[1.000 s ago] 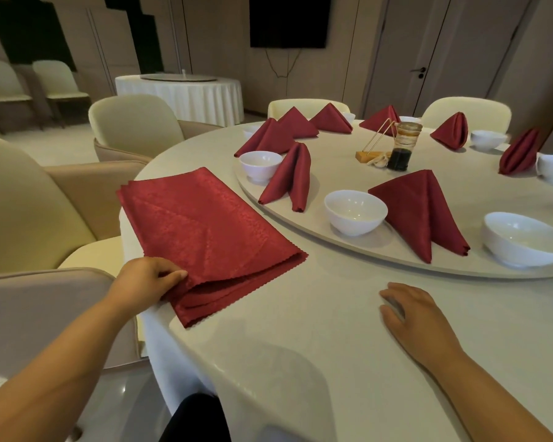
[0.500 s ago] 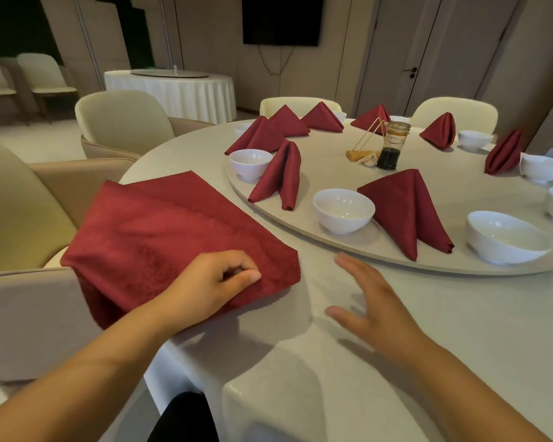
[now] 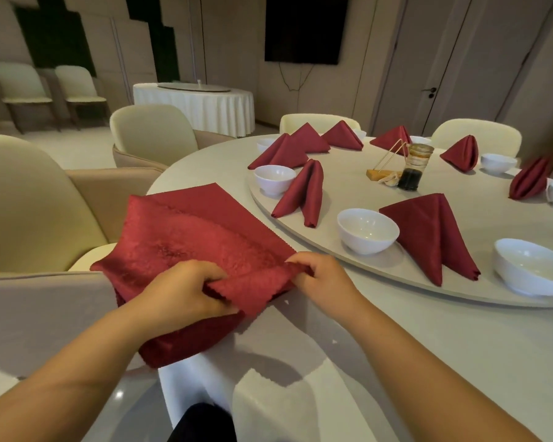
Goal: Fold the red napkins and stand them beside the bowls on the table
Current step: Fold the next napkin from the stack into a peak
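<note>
A stack of flat red napkins (image 3: 186, 247) lies at the near left edge of the round table (image 3: 428, 346) and hangs partly over it. My left hand (image 3: 186, 291) grips the near edge of the top napkin. My right hand (image 3: 323, 279) pinches the same edge further right, lifting it. Folded red napkins stand on the turntable (image 3: 348, 183), one (image 3: 304, 193) beside a white bowl (image 3: 274, 178), another (image 3: 434, 231) between two bowls, one (image 3: 367, 229) to its left and one (image 3: 533, 266) to its right. Several more folded napkins and bowls ring the far side.
A soy sauce bottle (image 3: 411, 173) and a wooden holder (image 3: 380, 173) stand at the turntable's middle. Cream chairs (image 3: 29, 202) crowd the table's left side. A second clothed table (image 3: 198, 103) is at the back.
My left hand dragged the napkin stack toward the table edge and lifted the top napkin. My right hand left the tabletop and took hold of the napkin's near edge.
</note>
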### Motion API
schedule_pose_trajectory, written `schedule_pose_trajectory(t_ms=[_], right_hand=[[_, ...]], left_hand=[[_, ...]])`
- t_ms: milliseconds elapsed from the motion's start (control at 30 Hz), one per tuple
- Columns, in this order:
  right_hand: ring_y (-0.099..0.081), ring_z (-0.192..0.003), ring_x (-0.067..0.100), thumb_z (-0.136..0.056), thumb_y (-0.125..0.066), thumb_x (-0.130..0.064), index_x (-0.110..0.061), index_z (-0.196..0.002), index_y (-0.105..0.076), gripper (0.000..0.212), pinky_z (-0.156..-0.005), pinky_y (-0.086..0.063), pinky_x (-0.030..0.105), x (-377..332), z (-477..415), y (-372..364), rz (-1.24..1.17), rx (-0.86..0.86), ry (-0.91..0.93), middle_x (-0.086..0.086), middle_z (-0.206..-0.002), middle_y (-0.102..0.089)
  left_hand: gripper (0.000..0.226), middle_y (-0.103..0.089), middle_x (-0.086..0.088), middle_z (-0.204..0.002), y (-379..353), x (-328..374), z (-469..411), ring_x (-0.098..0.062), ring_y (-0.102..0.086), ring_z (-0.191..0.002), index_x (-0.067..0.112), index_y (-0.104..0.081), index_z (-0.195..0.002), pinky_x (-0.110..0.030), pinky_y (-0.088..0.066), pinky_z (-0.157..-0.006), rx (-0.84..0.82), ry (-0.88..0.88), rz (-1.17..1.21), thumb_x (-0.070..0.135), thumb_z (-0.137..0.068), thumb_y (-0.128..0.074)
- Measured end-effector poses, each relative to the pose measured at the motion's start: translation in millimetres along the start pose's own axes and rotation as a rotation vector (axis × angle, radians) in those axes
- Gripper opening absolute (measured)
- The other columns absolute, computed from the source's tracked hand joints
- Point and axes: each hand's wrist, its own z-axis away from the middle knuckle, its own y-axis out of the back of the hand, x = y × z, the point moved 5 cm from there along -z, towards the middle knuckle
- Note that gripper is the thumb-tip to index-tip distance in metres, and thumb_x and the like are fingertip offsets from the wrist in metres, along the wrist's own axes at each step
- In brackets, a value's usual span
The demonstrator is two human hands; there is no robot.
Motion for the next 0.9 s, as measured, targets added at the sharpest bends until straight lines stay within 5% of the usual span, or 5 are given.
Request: schedule_pose_trajectory(t_ms=[100, 167, 333, 633, 900], right_hand=[[-0.053, -0.066, -0.001, -0.083, -0.051, 0.005, -0.011, -0.083, -0.069, 0.024, -0.071, -0.045, 0.019, -12.3, -6.7, 7.3, -0.028, 0.059, -0.005, -0.020, -0.062, -0.058], [-0.052, -0.061, -0.004, -0.084, -0.050, 0.003, -0.013, -0.081, -0.067, 0.024, -0.063, -0.040, 0.010, -24.9, -8.3, 10.9, -0.018, 0.087, 0.000, -0.019, -0.059, -0.056], [-0.053, -0.073, 0.011, -0.086, -0.051, -0.001, -0.003, -0.085, -0.068, 0.017, -0.068, -0.042, 0.022, -68.8, -8.6, 28.1, -0.049, 0.199, 0.044, 0.004, -0.076, -0.063], [-0.037, -0.048, 0.001, -0.090, -0.054, -0.022, -0.014, -0.051, -0.048, 0.040, -0.050, -0.027, 0.015, -202.8, 35.4, 98.6, 0.190, 0.355, 0.371, -0.013, -0.047, -0.042], [-0.035, -0.042, 0.002, -0.093, -0.048, -0.022, -0.019, -0.051, -0.030, 0.046, -0.044, -0.026, 0.015, -277.6, 84.3, 151.4, 0.361, 0.489, 0.490, -0.013, -0.040, -0.036]], left_hand=[[0.044, -0.059, 0.031, -0.058, 17.6, -21.6, 8.0, 0.013, -0.055, -0.059, 0.034, -0.062, -0.047, -0.004, -0.039, -0.059, 0.189, 0.085, 0.182, -0.001, -0.072, -0.070], [0.052, -0.059, 0.026, -0.051, 31.4, -34.0, 12.0, 0.014, -0.053, -0.051, 0.029, -0.061, -0.048, -0.001, -0.039, -0.056, 0.320, 0.183, 0.249, -0.014, -0.077, -0.060], [0.040, -0.061, 0.012, -0.053, 63.8, -22.4, 15.7, 0.001, -0.053, -0.052, 0.028, -0.067, -0.061, -0.011, -0.040, -0.051, 0.527, 0.198, 0.442, 0.004, -0.090, -0.053], [0.046, -0.043, -0.009, -0.055, 175.7, 90.0, 38.9, -0.006, -0.034, -0.045, -0.009, -0.056, -0.065, -0.019, -0.025, -0.044, 0.841, -0.111, 0.169, 0.028, -0.092, -0.053], [0.045, -0.043, 0.017, -0.036, 226.2, 176.6, 72.5, 0.003, -0.042, -0.040, 0.016, -0.044, -0.048, -0.011, -0.027, -0.042, 0.928, -0.374, 0.085, 0.028, -0.090, -0.056]])
